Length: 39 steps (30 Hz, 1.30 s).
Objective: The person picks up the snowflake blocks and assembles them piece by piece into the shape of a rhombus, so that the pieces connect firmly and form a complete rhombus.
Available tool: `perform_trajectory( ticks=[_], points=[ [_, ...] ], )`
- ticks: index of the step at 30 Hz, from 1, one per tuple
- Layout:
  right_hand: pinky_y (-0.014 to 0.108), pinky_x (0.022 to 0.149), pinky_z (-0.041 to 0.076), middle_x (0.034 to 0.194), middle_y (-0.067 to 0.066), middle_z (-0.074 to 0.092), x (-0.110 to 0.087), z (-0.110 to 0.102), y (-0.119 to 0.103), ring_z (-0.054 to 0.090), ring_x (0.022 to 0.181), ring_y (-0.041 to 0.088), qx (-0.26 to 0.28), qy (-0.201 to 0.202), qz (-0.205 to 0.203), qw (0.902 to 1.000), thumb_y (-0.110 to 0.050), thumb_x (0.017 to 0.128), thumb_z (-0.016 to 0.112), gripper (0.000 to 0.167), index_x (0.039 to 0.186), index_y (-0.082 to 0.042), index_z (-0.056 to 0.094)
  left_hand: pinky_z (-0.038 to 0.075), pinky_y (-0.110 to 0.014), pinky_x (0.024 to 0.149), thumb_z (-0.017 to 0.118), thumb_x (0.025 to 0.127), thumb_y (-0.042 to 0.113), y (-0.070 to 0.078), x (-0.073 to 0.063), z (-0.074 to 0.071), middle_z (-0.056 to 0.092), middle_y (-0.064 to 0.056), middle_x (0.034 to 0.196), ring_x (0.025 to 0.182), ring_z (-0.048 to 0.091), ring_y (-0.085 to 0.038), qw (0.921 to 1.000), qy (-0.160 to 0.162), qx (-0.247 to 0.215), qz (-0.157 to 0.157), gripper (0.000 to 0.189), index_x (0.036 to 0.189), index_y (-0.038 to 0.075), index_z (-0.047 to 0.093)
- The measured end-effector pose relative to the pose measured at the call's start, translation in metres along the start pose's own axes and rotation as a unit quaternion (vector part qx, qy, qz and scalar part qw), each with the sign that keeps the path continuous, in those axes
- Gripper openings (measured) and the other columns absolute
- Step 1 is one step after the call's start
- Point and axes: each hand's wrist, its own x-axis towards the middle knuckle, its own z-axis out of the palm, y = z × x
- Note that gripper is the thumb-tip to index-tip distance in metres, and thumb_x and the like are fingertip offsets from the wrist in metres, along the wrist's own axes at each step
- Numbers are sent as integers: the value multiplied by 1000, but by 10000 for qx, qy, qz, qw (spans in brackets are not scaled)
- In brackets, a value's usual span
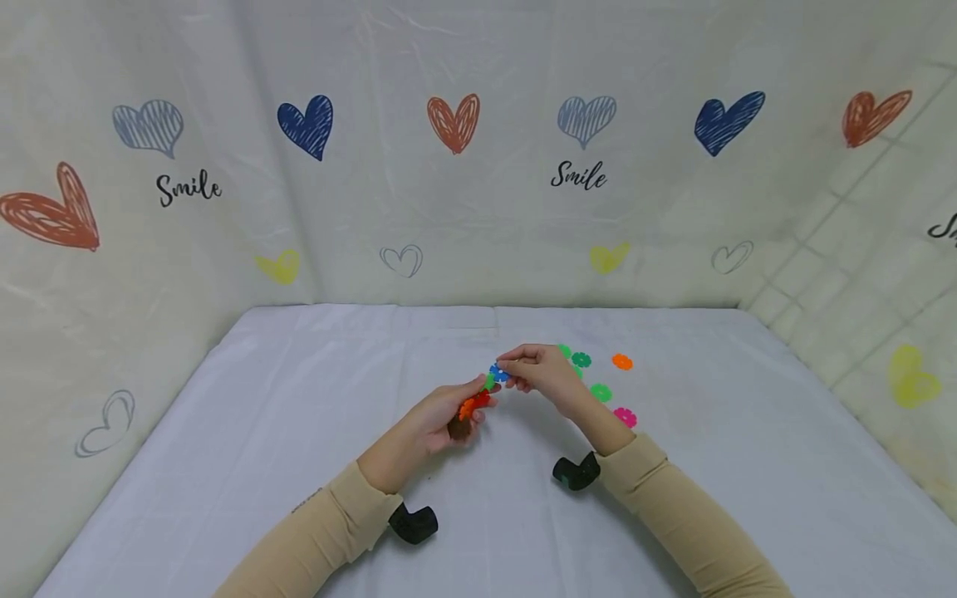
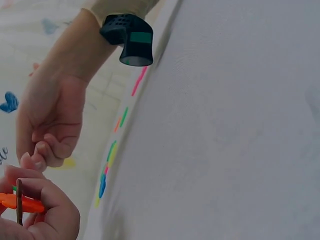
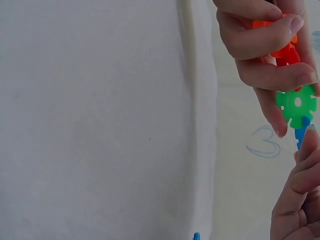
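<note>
My left hand (image 1: 437,419) grips a short chain of notched, flower-shaped plastic discs above the table. In it are a brown disc (image 1: 459,428), an orange disc (image 1: 467,409), a red disc (image 3: 288,55) and a green disc (image 3: 289,105). At the far end, thumb and fingers of my right hand (image 1: 552,380) pinch a blue disc (image 1: 495,371). The right wrist view has the blue disc meeting the green one's edge, set crosswise to it; how deep their slots engage cannot be seen. Left fingers partly cover the orange and red discs.
Loose discs lie on the white-covered table (image 1: 314,432) beyond and beside my right hand: several green ones (image 1: 601,392), an orange one (image 1: 622,361) and a pink one (image 1: 625,417). Black wrist-worn devices (image 1: 576,473) hang below both sleeves. A heart-printed cloth (image 1: 493,208) stands behind.
</note>
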Motion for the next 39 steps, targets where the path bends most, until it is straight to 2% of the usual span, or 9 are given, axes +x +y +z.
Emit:
perform_trajectory(
  ticks=[9, 15, 23, 27, 32, 35, 39],
  points=[
    [21, 64, 50, 80, 4, 71, -3, 6, -4, 58, 67, 14, -180, 56, 27, 9998, -16, 100, 69, 24, 112, 4, 73, 41, -14, 54, 57, 106, 39, 3, 1, -3, 69, 1, 92, 58, 48, -4, 9987, 70, 484, 134, 50, 133, -3, 63],
    [21, 64, 50, 80, 2, 70, -4, 5, -4, 58, 67, 13, -145, -25, -60, 9999, -16, 101, 67, 25, 115, 5, 72, 41, -14, 52, 56, 106, 38, 4, 1, -2, 68, 3, 89, 58, 48, -3, 9985, -13, 520, 168, 53, 136, -6, 58],
    [20, 64, 52, 80, 4, 69, -2, -3, -2, 58, 67, 14, -26, -179, -114, 9998, -21, 103, 64, 32, 121, 6, 69, 41, -17, 54, 57, 105, 41, 5, 0, -1, 71, 1, 97, 61, 52, -5, 9982, -18, 604, 56, 53, 140, 1, 59],
    [21, 65, 53, 79, 4, 68, -2, -12, -4, 59, 68, 15, -60, -115, -56, 9999, -24, 103, 65, 38, 126, 7, 66, 43, -18, 55, 57, 105, 43, 4, 0, -3, 72, -1, 99, 61, 53, -7, 9983, -6, 583, -41, 50, 138, 5, 63],
    [25, 70, 55, 82, 5, 68, -4, -33, -4, 60, 72, 17, -237, 26, 58, 9997, -24, 103, 65, 38, 127, 6, 66, 45, -18, 57, 60, 104, 42, 5, 0, -7, 72, -1, 98, 62, 54, -7, 9992, 88, 383, -91, 48, 137, 8, 63],
    [27, 71, 55, 86, 6, 70, -5, -46, 0, 61, 76, 19, -504, 88, 23, 9987, -23, 103, 64, 37, 127, 5, 66, 45, -17, 57, 60, 104, 40, 7, -2, -8, 72, 0, 98, 62, 55, -7, 9995, 110, 255, -113, 48, 138, 7, 62],
    [29, 71, 55, 91, 9, 71, -7, -61, 6, 64, 79, 27, -1178, 40, -180, 9929, -17, 102, 65, 32, 125, 5, 67, 46, -18, 59, 60, 103, 39, 7, -3, -10, 72, 0, 101, 63, 56, -7, 9998, 88, 150, -105, 49, 140, 7, 61]
  ],
)
